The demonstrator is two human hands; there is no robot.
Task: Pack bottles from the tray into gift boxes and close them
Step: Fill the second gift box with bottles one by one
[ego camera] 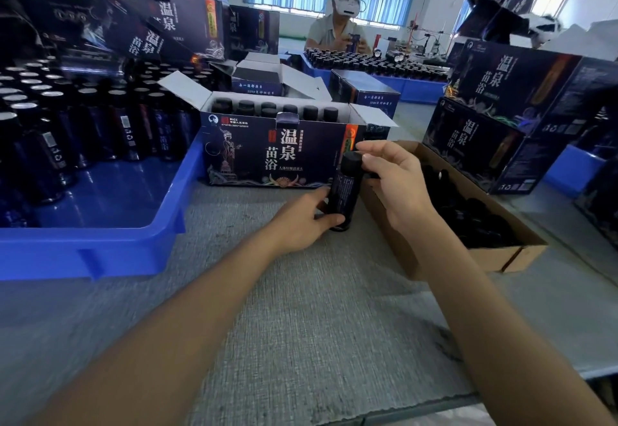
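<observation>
A dark bottle with a black cap stands upright on the grey table, just in front of the open gift box. My left hand grips the bottle's lower body. My right hand pinches its cap from the right. The gift box is dark with white characters, its flaps are up, and several capped bottles stand inside it. The blue tray at the left holds several more dark bottles toward its back.
A brown cardboard box with black caps lies at the right. Closed gift boxes are stacked at the right and at the back left. Across the table a person with a headset handles a bottle behind another blue tray.
</observation>
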